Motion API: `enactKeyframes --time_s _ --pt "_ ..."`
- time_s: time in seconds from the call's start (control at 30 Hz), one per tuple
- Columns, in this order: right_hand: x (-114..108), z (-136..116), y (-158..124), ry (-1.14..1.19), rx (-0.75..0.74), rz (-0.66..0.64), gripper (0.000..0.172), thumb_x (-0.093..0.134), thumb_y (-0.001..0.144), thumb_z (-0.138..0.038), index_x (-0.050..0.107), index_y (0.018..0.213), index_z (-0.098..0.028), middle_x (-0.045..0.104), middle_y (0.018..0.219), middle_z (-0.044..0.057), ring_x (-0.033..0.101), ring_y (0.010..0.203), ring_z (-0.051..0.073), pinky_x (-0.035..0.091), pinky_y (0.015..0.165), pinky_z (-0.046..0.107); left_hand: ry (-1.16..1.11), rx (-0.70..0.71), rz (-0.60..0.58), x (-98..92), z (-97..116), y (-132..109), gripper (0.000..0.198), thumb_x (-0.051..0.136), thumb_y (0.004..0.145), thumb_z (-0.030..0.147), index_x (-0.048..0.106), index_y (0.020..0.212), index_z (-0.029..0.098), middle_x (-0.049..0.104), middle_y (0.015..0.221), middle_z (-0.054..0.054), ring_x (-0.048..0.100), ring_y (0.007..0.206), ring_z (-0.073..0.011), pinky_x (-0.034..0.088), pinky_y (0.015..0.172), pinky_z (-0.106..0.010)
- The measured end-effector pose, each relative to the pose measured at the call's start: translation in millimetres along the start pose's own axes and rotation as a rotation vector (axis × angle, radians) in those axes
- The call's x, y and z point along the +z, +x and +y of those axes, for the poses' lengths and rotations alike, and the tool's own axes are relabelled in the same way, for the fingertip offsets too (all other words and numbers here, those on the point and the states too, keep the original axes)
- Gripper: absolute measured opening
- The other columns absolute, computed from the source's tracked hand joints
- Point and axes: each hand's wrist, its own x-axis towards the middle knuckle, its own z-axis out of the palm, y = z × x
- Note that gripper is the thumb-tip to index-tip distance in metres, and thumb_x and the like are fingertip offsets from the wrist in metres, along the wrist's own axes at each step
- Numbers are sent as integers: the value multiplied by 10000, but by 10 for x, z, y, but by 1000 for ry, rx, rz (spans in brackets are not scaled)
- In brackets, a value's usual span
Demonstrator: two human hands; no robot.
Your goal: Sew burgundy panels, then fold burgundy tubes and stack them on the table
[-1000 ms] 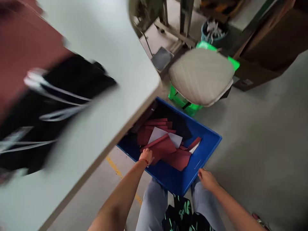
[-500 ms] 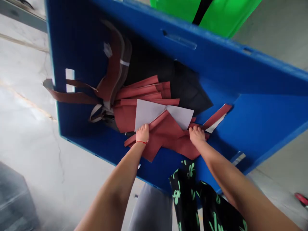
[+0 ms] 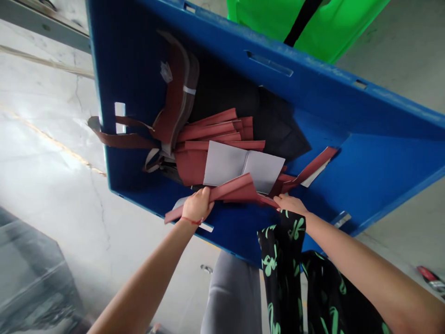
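My left hand (image 3: 198,205), a red string at its wrist, is closed on the left part of a folded reddish-brown fabric piece (image 3: 236,186). The fingers of my right hand (image 3: 290,203) are closed on the same piece's right end. The piece hangs between my hands over the near side of a blue bin (image 3: 392,162). Just beyond it lies an open whitish sheet (image 3: 225,162) with a crease, on top of stacked reddish-brown pieces (image 3: 212,134). A narrow reddish strip (image 3: 316,167) with a pale underside sticks up right of the sheet.
Long brown strips (image 3: 175,93) bound with a white band curve at the bin's left, and one hangs over its wall. Dark material (image 3: 281,120) lies at the back. Beyond the bin is a bright green object (image 3: 257,18). A grey-clad leg (image 3: 232,297) shows below.
Both hands have drawn the reddish-brown piece nearer to me and lifted it off the sheet, so more of the sheet shows. The whole view has shifted slightly.
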Motion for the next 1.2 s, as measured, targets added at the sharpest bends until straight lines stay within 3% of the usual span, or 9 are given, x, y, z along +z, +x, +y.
enactKeyframes --time_s 0.1,0.23,0.4,0.57,0.67,0.8,0.93,1.1,1.2 --pt "-145 -6 -264 72 69 44 263 543 937 -378 559 1074 -154 633 903 42 611 750 175 483 648 316 47 -99 -24 2 -121 -614 351 472 929 494 531 970 151 633 878 -86 636 783 -258 434 625 -326" --pt "-535 2 -575 121 149 180 282 434 962 -366 468 1095 -119 629 775 93 611 697 255 346 551 310 192 204 -17 -76 -17 -1084 117 519 926 272 584 906 178 615 831 -65 603 786 -252 425 659 -351" --pt "-915 -406 -771 182 -105 222 138 443 934 -293 482 995 -175 622 853 98 594 773 251 313 592 305 182 454 295 -184 422 -1110 120 513 891 141 614 892 205 629 962 -78 573 866 -234 422 675 -350" --pt "-742 -956 -756 339 -514 5 195 598 880 -385 563 865 -194 609 802 -9 582 753 158 428 673 282 15 574 657 -180 745 -1030 186 465 895 132 628 850 209 607 1135 -80 490 1151 -269 361 973 -471" --pt "-571 -1067 -739 427 -540 -60 257 555 924 -426 597 916 -172 614 859 7 588 765 148 485 713 326 26 579 503 -210 792 -948 221 414 908 132 614 828 180 591 1163 -121 515 1110 -268 318 1023 -494" --pt "-391 -1028 -695 516 -531 -161 250 560 931 -412 621 934 -170 637 890 10 609 777 148 511 722 329 40 596 166 -200 797 -869 228 376 944 159 603 953 172 615 879 -101 565 811 -234 425 814 -425" --pt "-201 -881 -391 536 -428 -222 268 548 947 -401 628 1007 -153 654 934 18 635 776 147 536 700 322 16 424 -96 -150 820 -1047 182 429 940 210 600 954 149 614 814 -99 574 793 -262 428 679 -389" --pt "67 -784 304 353 -26 24 339 569 936 -361 553 1220 -176 569 1232 90 586 1053 236 492 887 467 12 252 -306 -169 757 -1413 159 482 889 115 619 953 165 659 913 -97 609 844 -255 465 714 -370" --pt "204 -860 706 209 -1 195 474 578 927 -340 449 1363 -209 356 1477 108 366 1317 328 299 1053 597 -56 197 -332 -38 647 -1524 223 433 904 106 633 964 185 665 907 -81 613 850 -240 481 755 -373"
